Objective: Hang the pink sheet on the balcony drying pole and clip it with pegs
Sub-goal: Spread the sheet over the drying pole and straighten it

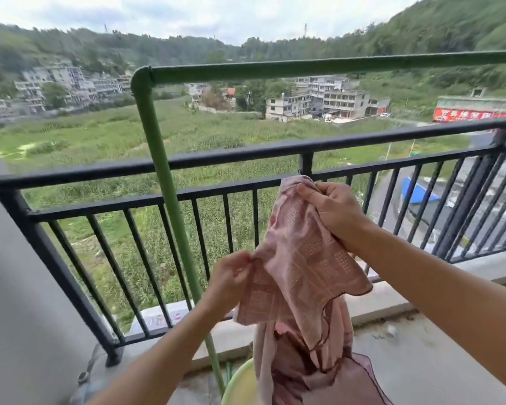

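The pink sheet (301, 270), with a square woven pattern and a dark scalloped edge, hangs bunched in front of me and trails down toward the bottom of the view. My right hand (333, 211) grips its top edge at railing height. My left hand (234, 276) pinches the sheet's left edge lower down. The green drying pole (304, 67) runs horizontally above the railing, well above both hands, and bends down into a green upright (164, 182) on the left. No pegs are visible.
A black metal balcony railing (246, 154) stands just beyond the sheet. A yellow-green basin (240, 384) sits on the concrete floor under the sheet. A grey wall (15, 287) closes the left side. Fields and buildings lie far below.
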